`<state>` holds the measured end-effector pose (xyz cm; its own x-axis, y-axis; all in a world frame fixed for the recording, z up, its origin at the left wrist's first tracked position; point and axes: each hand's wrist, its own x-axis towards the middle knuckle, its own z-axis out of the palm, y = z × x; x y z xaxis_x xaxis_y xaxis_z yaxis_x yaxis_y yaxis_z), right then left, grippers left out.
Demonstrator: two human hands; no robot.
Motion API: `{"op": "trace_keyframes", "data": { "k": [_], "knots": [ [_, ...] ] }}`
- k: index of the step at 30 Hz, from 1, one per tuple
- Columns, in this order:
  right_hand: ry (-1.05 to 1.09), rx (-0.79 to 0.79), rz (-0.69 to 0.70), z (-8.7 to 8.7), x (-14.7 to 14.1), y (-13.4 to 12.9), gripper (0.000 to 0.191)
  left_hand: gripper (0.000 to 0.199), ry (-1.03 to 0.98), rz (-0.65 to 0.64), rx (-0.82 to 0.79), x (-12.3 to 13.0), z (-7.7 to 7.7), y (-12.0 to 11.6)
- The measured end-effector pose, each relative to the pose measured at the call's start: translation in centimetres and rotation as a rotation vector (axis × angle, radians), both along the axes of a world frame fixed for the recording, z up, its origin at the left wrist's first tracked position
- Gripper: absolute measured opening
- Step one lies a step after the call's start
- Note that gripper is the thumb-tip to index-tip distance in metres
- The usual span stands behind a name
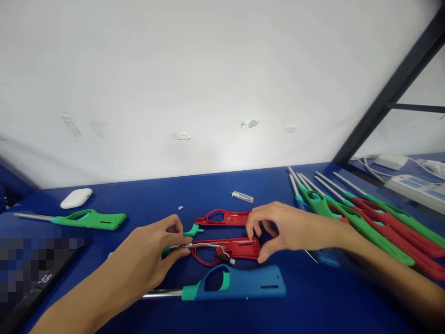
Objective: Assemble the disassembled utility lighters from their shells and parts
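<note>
An opened red lighter casing half (239, 248) lies hollow side up, with a white wire (213, 244) and a small black igniter part (222, 258) across it. My left hand (153, 250) is closed in a pinch on the lighter's neck at the casing's left end, where a teal collar partly shows. My right hand (278, 232) curls around the casing's right end, thumb at the lower corner and fingers at the upper edge. Just above lies the other red casing half (222, 218), beside a loose teal trigger (193, 229). A clear fuel tank (242, 196) rests behind.
A whole blue lighter (243, 282) lies in front of the hands. A green lighter (100, 219) and a white earbud case (76, 198) are at left, near a dark screen (38, 278). Several assembled lighters (375, 232) lie at right, by a power strip (417, 188).
</note>
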<state>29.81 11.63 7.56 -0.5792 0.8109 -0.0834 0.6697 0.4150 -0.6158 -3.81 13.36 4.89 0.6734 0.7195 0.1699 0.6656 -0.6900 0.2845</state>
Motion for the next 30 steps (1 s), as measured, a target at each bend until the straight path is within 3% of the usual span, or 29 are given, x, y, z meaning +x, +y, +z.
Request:
{"op": "trace_keyframes", "data": {
  "k": [11,15,20,30],
  "knots": [
    [-0.041,-0.029,-0.066,-0.45,0.03,0.22,0.037,0.005,0.02,0.137,-0.157,0.33,0.85,-0.32],
    [-0.028,-0.006,-0.079,-0.55,-0.01,0.45,0.034,0.018,0.02,0.144,-0.159,0.47,0.82,-0.52],
    [-0.024,-0.077,-0.088,-0.71,0.19,0.74,0.044,0.01,-0.013,0.212,-0.25,0.75,0.58,-0.26],
    [-0.042,-0.07,-0.101,-0.73,0.22,0.77,0.043,0.009,0.002,0.243,-0.269,0.55,0.55,0.13]
  ]
}}
